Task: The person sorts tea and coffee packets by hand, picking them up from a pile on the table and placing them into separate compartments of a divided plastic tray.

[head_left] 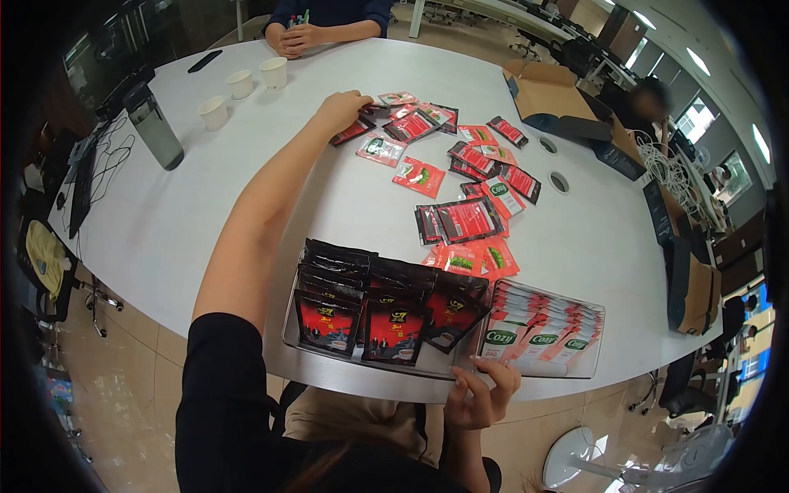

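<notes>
My left hand [345,112] reaches far over the white table, its fingers bent at a black-and-red sachet [353,131] on the left edge of a loose spread of sachets. Whether it grips one is hidden. Black sachets [326,322] stand in rows in a clear tray [370,366] at the near edge. Right of them, a second clear tray [597,345] holds white-and-pink Cozy sachets [542,337]. My right hand [482,394] is at the front rim where the trays meet, fingers bent and apart, with nothing seen in it. Pink sachets [419,177] lie among black ones mid-table.
Three paper cups [274,74], a grey bottle [154,127] and a black phone [205,62] stand or lie at the left. Across the table are a person's clasped hands [297,39]. Open cardboard boxes [551,86] and white cables [670,177] are at the right.
</notes>
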The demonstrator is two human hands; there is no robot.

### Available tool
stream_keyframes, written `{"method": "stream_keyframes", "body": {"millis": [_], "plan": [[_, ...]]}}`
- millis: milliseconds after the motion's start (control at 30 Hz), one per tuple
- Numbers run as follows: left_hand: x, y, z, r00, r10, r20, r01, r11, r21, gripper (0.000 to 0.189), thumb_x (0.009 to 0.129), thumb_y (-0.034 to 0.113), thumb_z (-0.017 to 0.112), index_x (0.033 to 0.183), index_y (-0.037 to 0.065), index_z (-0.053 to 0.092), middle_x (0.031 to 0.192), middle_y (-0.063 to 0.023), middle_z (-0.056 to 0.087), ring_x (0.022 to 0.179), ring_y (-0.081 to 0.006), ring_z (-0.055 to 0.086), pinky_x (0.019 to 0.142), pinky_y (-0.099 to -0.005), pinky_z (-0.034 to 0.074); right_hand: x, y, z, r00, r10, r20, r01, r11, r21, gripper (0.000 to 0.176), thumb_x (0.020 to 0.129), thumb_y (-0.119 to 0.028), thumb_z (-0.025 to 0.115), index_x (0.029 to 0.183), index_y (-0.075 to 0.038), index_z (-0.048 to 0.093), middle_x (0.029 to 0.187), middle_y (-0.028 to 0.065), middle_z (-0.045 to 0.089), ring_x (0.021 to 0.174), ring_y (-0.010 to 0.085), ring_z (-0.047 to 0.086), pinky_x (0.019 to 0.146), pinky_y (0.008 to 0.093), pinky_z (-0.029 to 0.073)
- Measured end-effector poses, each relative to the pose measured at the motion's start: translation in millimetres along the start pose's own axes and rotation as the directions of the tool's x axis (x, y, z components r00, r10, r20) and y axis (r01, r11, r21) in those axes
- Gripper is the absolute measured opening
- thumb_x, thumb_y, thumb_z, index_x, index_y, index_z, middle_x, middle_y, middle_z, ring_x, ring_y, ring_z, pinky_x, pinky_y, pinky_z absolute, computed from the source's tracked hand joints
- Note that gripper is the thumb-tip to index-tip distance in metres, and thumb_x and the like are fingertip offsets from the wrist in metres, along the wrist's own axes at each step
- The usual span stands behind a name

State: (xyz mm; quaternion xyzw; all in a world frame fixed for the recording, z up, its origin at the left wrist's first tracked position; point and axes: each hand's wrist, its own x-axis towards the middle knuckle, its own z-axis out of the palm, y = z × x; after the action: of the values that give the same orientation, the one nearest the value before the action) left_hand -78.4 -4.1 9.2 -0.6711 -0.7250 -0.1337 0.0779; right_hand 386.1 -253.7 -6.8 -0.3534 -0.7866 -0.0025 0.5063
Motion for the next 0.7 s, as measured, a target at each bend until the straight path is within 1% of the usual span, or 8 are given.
{"method": "stream_keyframes", "body": {"millis": [133,233,333,367,400,533,600,700], "plan": [[-18.0,14.6,-19.3,0.977,-0.113,-0.179,0.086,0.985,-0.15,0.032,0.087,0.014,0.056,0.118,0.016,0.061,0.099,-0.0125,0.068,0.092,-0.0335,0.064,0.078,-0.0414,0.05,0.5,0.8,0.1,1.0,-0.009,-0.004,0.009,1.0,0.012,0.009,0.076,-0.01,0.06,0.076,-0.007,0.068,0.093,0.009,0.062,0.084,0.0225,0.057,0.089,0.0424,0.037],[-32.0,13.2,-27.0,0.859,-0.224,-0.461,0.049,0.931,-0.361,0.031,0.088,0.012,0.056,0.119,0.011,0.059,0.095,-0.0144,0.069,0.086,-0.0275,0.066,0.076,-0.0392,0.051,0.1,1.2,0.4,1.0,-0.011,-0.011,0.011,1.0,0.018,0.008,0.076,-0.009,0.06,0.077,-0.007,0.068,0.094,0.0086,0.063,0.084,0.0226,0.057,0.089,0.0425,0.037],[-58.8,21.3,-49.1,0.785,-0.334,-0.521,-0.149,0.716,-0.682,0.029,0.092,0.014,0.056,0.119,0.004,0.058,0.096,-0.0131,0.068,0.083,-0.0172,0.065,0.074,-0.0326,0.052,1.5,0.0,-0.3,1.0,-0.003,-0.018,0.004,1.0,0.027,0.008,0.076,-0.008,0.06,0.077,-0.007,0.068,0.095,0.008,0.063,0.085,0.0227,0.057,0.089,0.0428,0.037],[-80.5,45.6,-73.8,0.788,-0.438,-0.433,-0.182,0.506,-0.843,0.028,0.094,0.018,0.057,0.116,0.0,0.057,0.097,-0.0107,0.066,0.084,-0.0111,0.06,0.074,-0.0273,0.051,1.7,-0.2,0.3,1.0,-0.003,-0.028,0.004,0.999,0.032,0.008,0.076,-0.008,0.061,0.077,-0.007,0.068,0.095,0.0078,0.063,0.085,0.0227,0.057,0.089,0.0429,0.037],[-103.4,59.5,-95.4,0.78,-0.441,-0.444,-0.185,0.515,-0.837,0.029,0.096,0.018,0.055,0.117,-0.001,0.056,0.102,-0.0102,0.064,0.089,-0.0116,0.059,0.077,-0.0273,0.05,1.9,-0.9,0.3,0.999,-0.001,-0.036,0.002,0.999,0.037,0.007,0.077,-0.008,0.061,0.077,-0.007,0.068,0.095,0.0076,0.063,0.085,0.0226,0.056,0.089,0.043,0.037],[-208.5,116.2,-148.6,0.737,-0.313,-0.599,-0.335,0.602,-0.725,0.026,0.096,0.011,0.052,0.118,-0.003,0.053,0.101,-0.0124,0.065,0.091,-0.0138,0.06,0.082,-0.0277,0.049,9.0,-8.3,-6.4,0.994,-0.066,-0.083,0.069,0.997,0.032,0.008,0.08,-0.01,0.061,0.081,-0.005,0.067,0.097,0.009,0.063,0.087,0.0259,0.056,0.088,0.0431,0.04],[-263.6,141.0,-159.8,0.75,-0.099,-0.654,-0.338,0.792,-0.508,0.026,0.091,0.005,0.056,0.116,-0.001,0.055,0.103,-0.0151,0.066,0.089,-0.0206,0.064,0.084,-0.0309,0.051,7.2,-17.7,-12.5,0.988,-0.136,-0.079,0.146,0.981,0.126,0.017,0.079,-0.014,0.066,0.094,-0.005,0.066,0.104,0.0124,0.062,0.096,0.0287,0.057,0.085,0.0427,0.045],[-312.2,171.0,-167.1,0.67,0.404,-0.623,-0.626,0.759,-0.18,0.03,0.078,0.007,0.064,0.108,0.007,0.063,0.105,-0.0129,0.067,0.085,-0.0277,0.067,0.071,-0.0314,0.056,18.9,-54.2,-13.4,0.992,-0.097,-0.078,0.122,0.894,0.431,0.031,0.073,-0.015,0.076,0.101,-0.008,0.065,0.109,0.0128,0.062,0.105,0.0308,0.057,0.086,0.0416,0.048]]}}
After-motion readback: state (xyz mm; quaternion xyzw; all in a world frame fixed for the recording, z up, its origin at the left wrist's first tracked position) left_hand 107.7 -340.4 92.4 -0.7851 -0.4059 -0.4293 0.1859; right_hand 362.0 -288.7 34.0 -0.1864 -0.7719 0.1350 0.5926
